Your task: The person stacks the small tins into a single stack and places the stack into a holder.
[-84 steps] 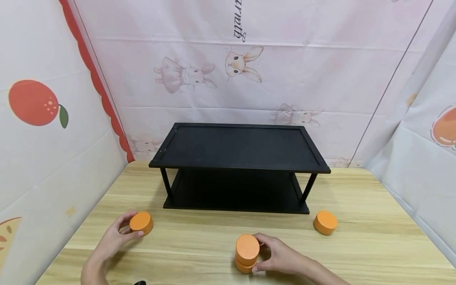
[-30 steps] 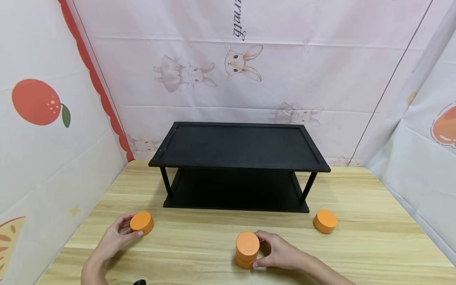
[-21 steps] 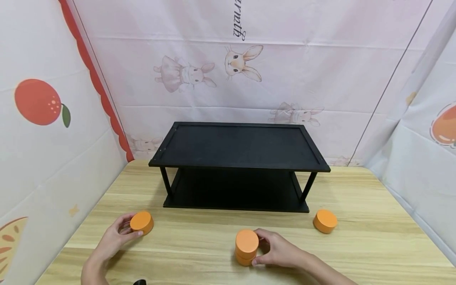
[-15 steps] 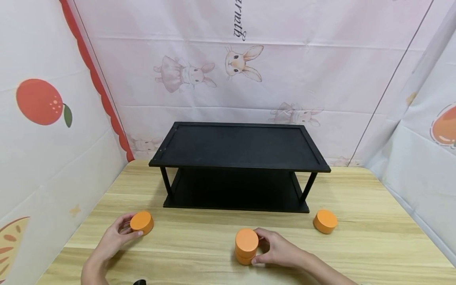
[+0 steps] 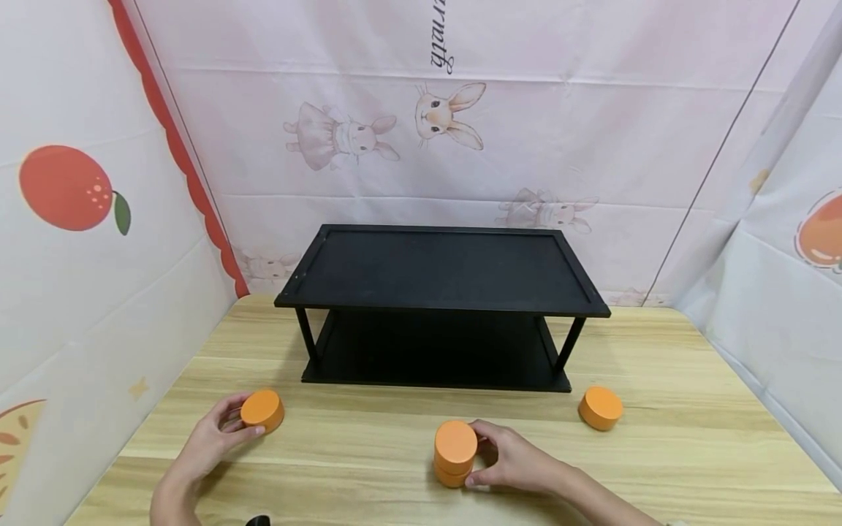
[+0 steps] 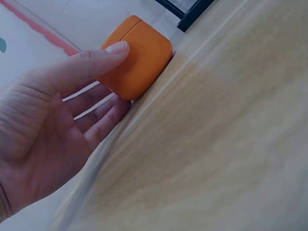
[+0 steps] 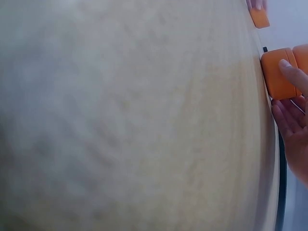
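On the left of the table, my left hand (image 5: 205, 447) holds a round orange lidded container (image 5: 262, 410) between thumb and fingers. Its lid seam shows beneath my thumb in the left wrist view, where the container (image 6: 144, 62) rests on the tabletop. Near the front middle, two similar containers are stacked, an upper one (image 5: 456, 442) on a lower one (image 5: 450, 479). My right hand (image 5: 516, 462) grips the lower one from the right. In the right wrist view, the thumb lies across that lower container (image 7: 275, 74), with the upper container (image 7: 302, 57) partly cut off.
Behind the hands stands a black two-tier shelf (image 5: 441, 269). Another orange container (image 5: 601, 409) sits alone at its front right. A small black object (image 5: 259, 521) shows at the bottom edge. Printed cloth (image 5: 408, 175) hangs behind and along both sides of the wooden table (image 5: 368, 453).
My right hand and the two stacked containers have shifted a little away from me, towards the shelf. The left hand and its container have stayed put.
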Demonstrator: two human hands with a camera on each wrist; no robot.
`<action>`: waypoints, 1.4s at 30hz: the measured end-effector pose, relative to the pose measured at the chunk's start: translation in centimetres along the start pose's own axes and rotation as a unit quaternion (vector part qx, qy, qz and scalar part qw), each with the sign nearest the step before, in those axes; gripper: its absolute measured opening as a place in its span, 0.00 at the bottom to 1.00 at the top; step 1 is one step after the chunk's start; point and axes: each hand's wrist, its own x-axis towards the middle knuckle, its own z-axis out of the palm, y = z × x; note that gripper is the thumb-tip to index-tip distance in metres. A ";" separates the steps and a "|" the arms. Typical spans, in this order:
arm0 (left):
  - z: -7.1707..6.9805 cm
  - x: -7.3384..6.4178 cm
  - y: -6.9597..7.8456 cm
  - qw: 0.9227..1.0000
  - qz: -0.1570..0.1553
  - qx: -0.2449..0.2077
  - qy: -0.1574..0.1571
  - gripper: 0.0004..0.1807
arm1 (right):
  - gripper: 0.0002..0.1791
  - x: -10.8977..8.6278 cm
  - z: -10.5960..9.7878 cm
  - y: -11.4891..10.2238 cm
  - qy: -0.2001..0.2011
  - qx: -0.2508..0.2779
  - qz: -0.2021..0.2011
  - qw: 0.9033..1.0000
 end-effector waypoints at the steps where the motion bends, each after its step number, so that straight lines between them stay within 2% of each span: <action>1: 0.0 0.0 0.0 1.000 0.001 0.000 0.000 0.39 | 0.27 0.0 0.0 0.0 0.000 -0.001 -0.002 1.000; 11: 0.0 0.0 -0.4 1.000 -0.001 0.000 -0.001 0.40 | 0.28 0.0 0.0 0.2 -0.001 -0.003 -0.005 1.000; 23: 0.0 0.1 -0.2 0.999 -0.019 0.026 -0.001 0.40 | 0.28 0.1 -0.1 0.2 -0.002 -0.011 -0.003 1.000; 27: 0.0 0.1 -0.3 1.000 -0.022 0.021 -0.001 0.40 | 0.27 0.1 -0.1 0.4 -0.003 -0.014 -0.001 1.000; 33: 0.0 0.0 0.0 1.000 -0.019 0.015 -0.004 0.40 | 0.27 0.1 0.1 0.4 0.001 -0.021 -0.015 1.000; 42: 0.2 0.2 0.7 1.000 -0.009 0.026 -0.013 0.39 | 0.27 0.0 0.0 0.3 -0.001 -0.011 -0.011 1.000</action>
